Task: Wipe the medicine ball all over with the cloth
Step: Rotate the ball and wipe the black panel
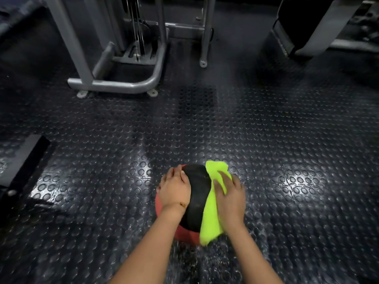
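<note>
A black and red medicine ball [198, 196] sits on the studded rubber floor near the bottom centre. My left hand [174, 188] rests flat on the ball's left side, fingers fairly straight. A bright yellow-green cloth [211, 220] drapes over the ball's right side from top to bottom. My right hand [229, 198] presses flat on the cloth against the ball, slightly blurred. The ball's right half is hidden under the cloth and hand.
A grey steel gym machine frame [114, 85] with cables stands at the back left. A second grey post foot [203, 63] is behind centre. Dark padded equipment [297, 27] fills the back right, and a dark flat pad [22, 162] lies at the left.
</note>
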Motion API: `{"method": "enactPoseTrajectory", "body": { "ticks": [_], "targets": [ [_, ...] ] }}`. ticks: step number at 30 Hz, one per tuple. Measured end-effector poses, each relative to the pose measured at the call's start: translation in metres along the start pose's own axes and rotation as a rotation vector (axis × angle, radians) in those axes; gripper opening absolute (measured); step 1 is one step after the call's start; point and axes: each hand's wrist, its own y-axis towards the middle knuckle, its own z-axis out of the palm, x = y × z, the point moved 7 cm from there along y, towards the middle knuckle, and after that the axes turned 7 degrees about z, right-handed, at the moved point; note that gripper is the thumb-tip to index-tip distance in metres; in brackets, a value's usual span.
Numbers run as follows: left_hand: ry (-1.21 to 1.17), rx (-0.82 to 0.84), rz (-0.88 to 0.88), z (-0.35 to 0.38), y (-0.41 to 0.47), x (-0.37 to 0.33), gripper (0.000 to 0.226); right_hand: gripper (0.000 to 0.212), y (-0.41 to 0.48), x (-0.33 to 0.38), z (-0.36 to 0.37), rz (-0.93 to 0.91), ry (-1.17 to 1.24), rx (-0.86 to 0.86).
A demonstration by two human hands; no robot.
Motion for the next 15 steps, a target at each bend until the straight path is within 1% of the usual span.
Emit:
{"method": "enactPoseTrajectory", "body": {
  "ticks": [2,3,5,6,7,8,9,10,11,12,14,15],
  "targets": [
    [0.112,-0.002,-0.083,-0.003,-0.010,0.001,0.049,0.036,0.033,0.007,0.003,0.028,-0.135,0.013],
    [0.191,-0.013,-0.065,-0.006,-0.015,0.001,0.054,0.037,0.046,0.012,0.003,0.010,-0.206,0.033],
    [0.261,-0.028,0.108,-0.008,-0.019,-0.004,0.069,0.038,0.057,0.021,0.003,-0.029,-0.268,0.049],
    [0.231,-0.004,0.212,-0.004,-0.014,-0.009,0.068,0.039,0.054,0.027,0.002,-0.095,-0.246,0.017],
    [0.160,0.043,0.264,0.002,-0.007,-0.013,0.062,0.040,0.043,0.037,-0.001,-0.189,-0.192,-0.020],
    [0.102,0.075,0.276,0.006,0.000,-0.015,0.057,0.041,0.030,0.043,-0.002,-0.288,-0.154,-0.039],
    [0.061,0.064,0.265,0.008,0.006,-0.015,0.056,0.040,0.017,0.045,0.000,-0.374,-0.162,-0.034],
    [0.036,0.025,0.248,0.008,0.009,-0.012,0.059,0.039,0.012,0.040,0.004,-0.412,-0.201,-0.010],
    [0.007,-0.014,0.218,0.007,0.009,-0.008,0.063,0.038,0.017,0.031,0.007,-0.368,-0.217,0.033],
    [-0.018,-0.040,0.181,0.006,0.005,-0.001,0.065,0.037,0.029,0.016,0.009,-0.238,-0.195,0.075],
    [-0.066,-0.074,0.111,0.004,0.000,0.012,0.064,0.037,0.052,-0.016,0.012,0.122,-0.092,0.205],
    [-0.084,-0.085,0.080,0.002,-0.001,0.015,0.061,0.038,0.055,-0.021,0.014,0.187,-0.044,0.234]
  ]
}}
